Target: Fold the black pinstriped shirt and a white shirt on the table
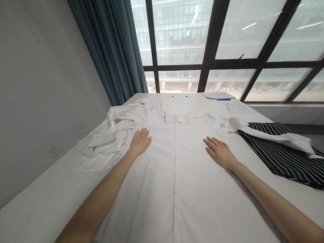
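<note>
A white button-up shirt [162,175] lies spread on the white table, its collar [177,118] toward the window and its front placket running down the middle. My left hand [140,140] rests flat on the shirt's left side near the shoulder, fingers stretched out. On the right side of the chest my right hand [219,151] lies palm down, fingers extended and slightly apart. Neither hand grips anything. One sleeve [280,136] reaches out to the right across a black striped cloth. Beyond my left hand, crumpled white fabric [108,135] is bunched up; where it meets the shirt is hard to tell.
The black striped cloth [286,158] hangs over the table's right side. Papers [219,95] and a blue pen [223,99] lie at the far right of the table [37,206]. A grey wall [45,84], a blue curtain [111,47] and framed windows [182,33] surround it.
</note>
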`<state>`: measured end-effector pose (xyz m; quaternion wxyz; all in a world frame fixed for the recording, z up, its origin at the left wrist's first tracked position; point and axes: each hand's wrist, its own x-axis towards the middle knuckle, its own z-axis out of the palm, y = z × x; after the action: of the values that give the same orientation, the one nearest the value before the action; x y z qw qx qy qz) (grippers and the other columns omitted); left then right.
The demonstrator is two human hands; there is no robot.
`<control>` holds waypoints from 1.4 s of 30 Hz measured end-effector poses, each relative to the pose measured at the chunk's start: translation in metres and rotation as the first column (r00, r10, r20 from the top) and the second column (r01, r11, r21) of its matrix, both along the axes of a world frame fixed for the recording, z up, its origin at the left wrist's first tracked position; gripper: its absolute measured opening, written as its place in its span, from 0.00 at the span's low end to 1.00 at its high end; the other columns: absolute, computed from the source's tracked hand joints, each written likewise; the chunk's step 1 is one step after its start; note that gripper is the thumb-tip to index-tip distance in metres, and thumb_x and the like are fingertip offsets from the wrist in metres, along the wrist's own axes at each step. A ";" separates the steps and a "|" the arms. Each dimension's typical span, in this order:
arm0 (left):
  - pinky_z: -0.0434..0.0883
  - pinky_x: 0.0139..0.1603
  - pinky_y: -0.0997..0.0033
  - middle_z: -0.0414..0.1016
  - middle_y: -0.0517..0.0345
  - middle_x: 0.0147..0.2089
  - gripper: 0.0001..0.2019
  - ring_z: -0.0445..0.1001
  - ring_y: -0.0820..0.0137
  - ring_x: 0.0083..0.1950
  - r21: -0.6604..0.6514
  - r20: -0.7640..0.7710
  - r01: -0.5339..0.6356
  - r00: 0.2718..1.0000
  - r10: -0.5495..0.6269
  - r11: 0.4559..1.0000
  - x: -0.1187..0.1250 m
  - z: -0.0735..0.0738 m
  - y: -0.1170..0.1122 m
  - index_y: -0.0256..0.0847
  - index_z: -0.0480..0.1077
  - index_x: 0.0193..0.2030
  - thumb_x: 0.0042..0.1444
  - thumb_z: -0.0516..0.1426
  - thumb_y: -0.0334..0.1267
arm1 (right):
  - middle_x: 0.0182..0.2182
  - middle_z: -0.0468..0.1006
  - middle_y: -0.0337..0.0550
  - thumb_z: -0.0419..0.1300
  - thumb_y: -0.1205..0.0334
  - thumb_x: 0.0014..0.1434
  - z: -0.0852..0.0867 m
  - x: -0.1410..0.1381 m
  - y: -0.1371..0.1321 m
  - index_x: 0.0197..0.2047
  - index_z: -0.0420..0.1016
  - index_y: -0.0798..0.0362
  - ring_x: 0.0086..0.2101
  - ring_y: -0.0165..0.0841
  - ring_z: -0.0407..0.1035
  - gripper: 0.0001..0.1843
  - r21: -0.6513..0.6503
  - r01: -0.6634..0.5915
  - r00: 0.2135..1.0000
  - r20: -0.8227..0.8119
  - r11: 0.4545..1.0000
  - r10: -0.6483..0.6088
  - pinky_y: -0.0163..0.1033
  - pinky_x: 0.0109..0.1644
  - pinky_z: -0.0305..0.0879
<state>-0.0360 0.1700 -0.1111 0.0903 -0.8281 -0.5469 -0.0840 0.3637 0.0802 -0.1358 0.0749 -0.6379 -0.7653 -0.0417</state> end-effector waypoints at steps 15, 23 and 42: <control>0.50 0.69 0.47 0.49 0.48 0.74 0.29 0.47 0.54 0.74 -0.182 -0.009 0.031 0.999 -0.033 0.983 0.100 -0.016 0.039 0.41 0.50 0.72 0.68 0.41 0.50 | 0.63 0.67 0.49 0.47 0.55 0.66 0.021 -0.012 0.008 0.64 0.64 0.49 0.59 0.46 0.62 0.25 -0.048 0.069 0.997 0.032 0.996 -0.068 0.55 0.61 0.55; 0.49 0.67 0.44 0.61 0.40 0.67 0.25 0.59 0.50 0.68 -0.096 0.004 -0.040 0.999 0.041 0.995 0.131 -0.008 0.038 0.44 0.57 0.69 0.66 0.44 0.43 | 0.65 0.63 0.49 0.46 0.62 0.66 0.026 -0.072 0.072 0.63 0.65 0.52 0.63 0.40 0.56 0.24 -0.042 0.048 0.998 -0.030 0.998 -0.049 0.49 0.63 0.53; 0.50 0.70 0.56 0.55 0.38 0.71 0.28 0.53 0.57 0.72 -0.094 -0.050 -0.135 0.990 0.130 0.986 0.031 -0.006 0.073 0.29 0.55 0.69 0.69 0.43 0.46 | 0.68 0.57 0.50 0.39 0.52 0.69 0.006 0.012 0.081 0.69 0.57 0.53 0.66 0.44 0.52 0.29 -0.021 0.311 0.950 0.018 0.950 -0.310 0.56 0.66 0.49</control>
<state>-0.0048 0.2426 -0.1167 0.0674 -0.7949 -0.6021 -0.0333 0.3756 0.1608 -0.1294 0.0545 -0.7508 -0.6565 -0.0484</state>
